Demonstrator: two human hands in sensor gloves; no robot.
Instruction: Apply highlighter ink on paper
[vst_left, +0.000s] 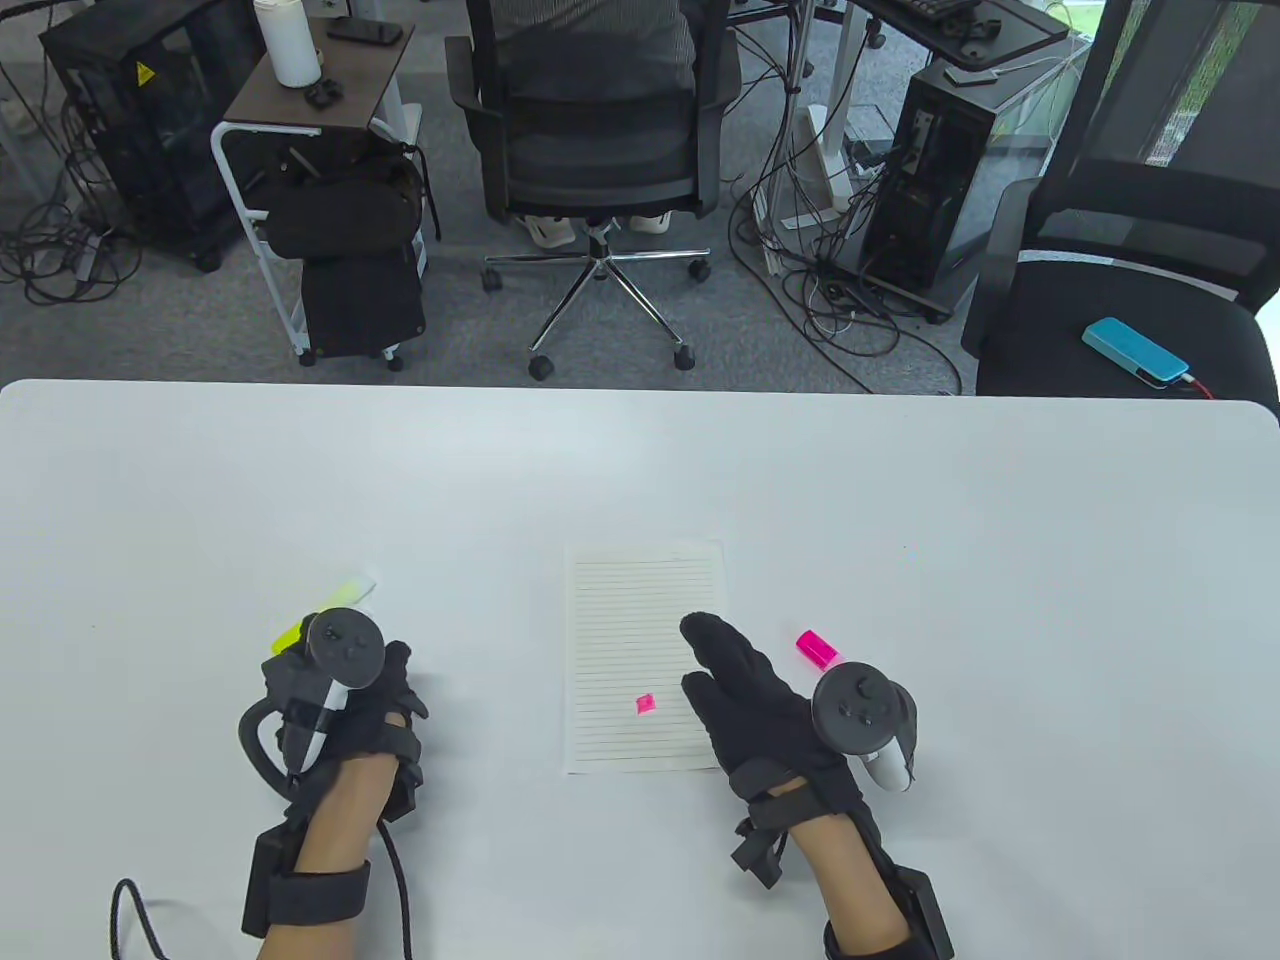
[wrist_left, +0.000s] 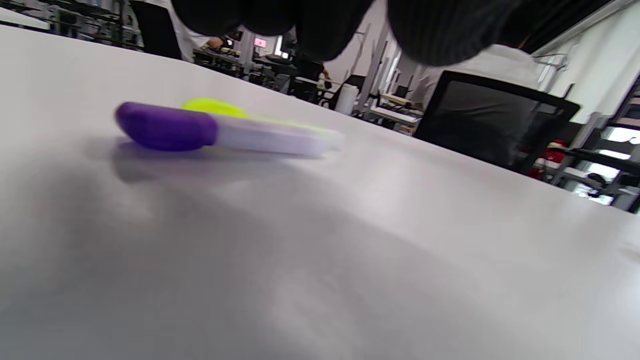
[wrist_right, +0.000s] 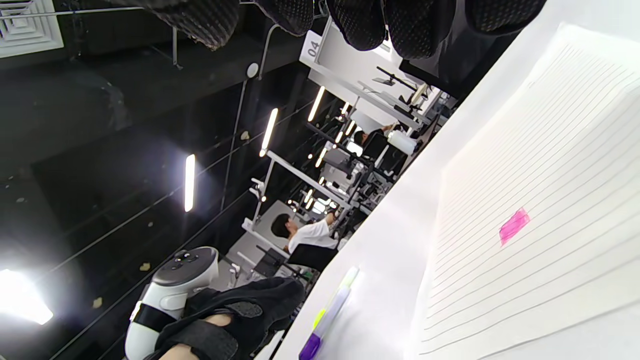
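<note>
A lined sheet of paper (vst_left: 640, 600) lies at the table's middle with a small pink ink mark (vst_left: 645, 703) low on it; the mark (wrist_right: 514, 225) also shows in the right wrist view. My right hand (vst_left: 715, 650) lies over the paper's right edge with straight fingers and holds nothing. A pink highlighter (vst_left: 817, 648) lies just right of that hand, partly hidden by the tracker. My left hand (vst_left: 395, 680) rests on the table with loosely curled, empty fingers. A purple-capped highlighter (wrist_left: 225, 132) and a yellow one (wrist_left: 215, 106) lie just beyond it.
The white table (vst_left: 1000, 560) stretches wide around the paper. Beyond its far edge stand office chairs (vst_left: 595, 130), a small cart (vst_left: 320, 200) and computer towers (vst_left: 940, 190). A cable (vst_left: 400, 890) trails from my left wrist.
</note>
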